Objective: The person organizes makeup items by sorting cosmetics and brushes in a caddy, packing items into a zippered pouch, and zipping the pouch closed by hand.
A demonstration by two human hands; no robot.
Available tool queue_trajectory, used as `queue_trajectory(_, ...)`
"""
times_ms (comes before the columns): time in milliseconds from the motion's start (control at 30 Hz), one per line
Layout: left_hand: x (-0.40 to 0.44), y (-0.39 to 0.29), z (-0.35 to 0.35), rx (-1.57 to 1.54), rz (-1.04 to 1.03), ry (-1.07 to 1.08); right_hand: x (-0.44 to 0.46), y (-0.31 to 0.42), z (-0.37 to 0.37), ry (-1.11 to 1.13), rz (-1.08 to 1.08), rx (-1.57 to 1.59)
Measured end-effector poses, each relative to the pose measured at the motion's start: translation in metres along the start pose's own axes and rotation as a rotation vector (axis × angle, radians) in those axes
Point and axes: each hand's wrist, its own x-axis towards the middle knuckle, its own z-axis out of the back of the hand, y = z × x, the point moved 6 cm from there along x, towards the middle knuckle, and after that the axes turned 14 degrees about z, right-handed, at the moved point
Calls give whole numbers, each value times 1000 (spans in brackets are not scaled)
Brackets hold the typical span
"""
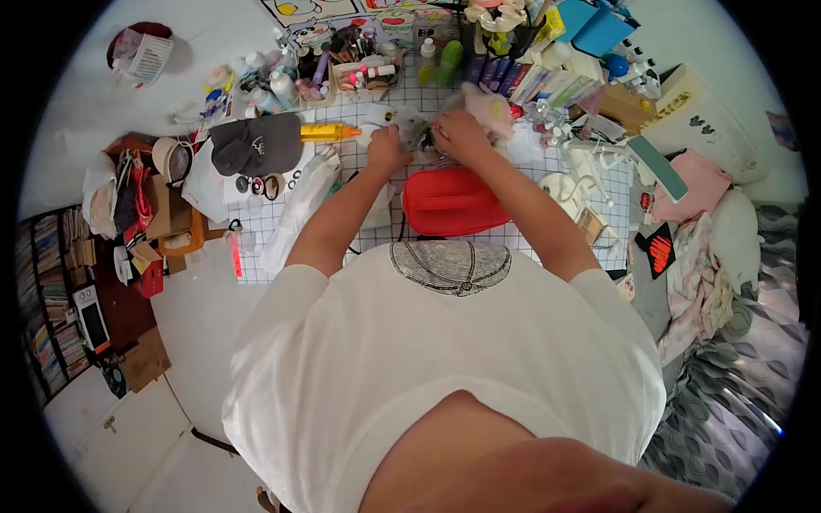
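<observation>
Behind the red zip case (453,203), both my hands are at a crumpled clear plastic bag (416,133) with something dark in it. My left hand (389,151) is closed at the bag's left side, fingers curled. From the right, my right hand (459,137) reaches over the case, its fingers bent down onto the bag. What exactly lies under the fingertips is too small to tell. A pale pink plastic pouch (489,113) lies just beyond my right hand. A yellow tube (325,132) and a dark grey cap (256,145) are left of my left hand.
Bottles and a makeup organizer (366,75) line the back of the grid-patterned table, with a row of books (556,79) at the right. A long white plastic bag (299,205) lies left. A white desk lamp (657,169) stands at the right edge.
</observation>
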Motion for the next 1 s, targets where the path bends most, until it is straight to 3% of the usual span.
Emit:
queue_trajectory(100, -2, 4, 4, -1, -143, -13, 25, -2, -13, -41, 186, -185)
queue_trajectory(200, -9, 10, 16, 12, -235, 22, 31, -20, -46, 510, 53, -291)
queue_trajectory(300, -15, 13, 35, 9, -269, 117, 25, -33, -62, 816, -47, -389)
queue_trajectory(433, -21, 7, 50, -46, -328, 259, 12, -37, -57, 861, -125, -382)
queue_trajectory(700, -7, -6, 47, -36, -468, 133, 0, -40, -41, 751, -191, -362)
queue_trajectory(800, -3, -11, 48, -37, -526, 110, 1, -40, -38, 870, -180, -412)
queue_trajectory(1000, 17, -18, 41, -14, -639, 122, -1, -55, -49, 617, -212, -397)
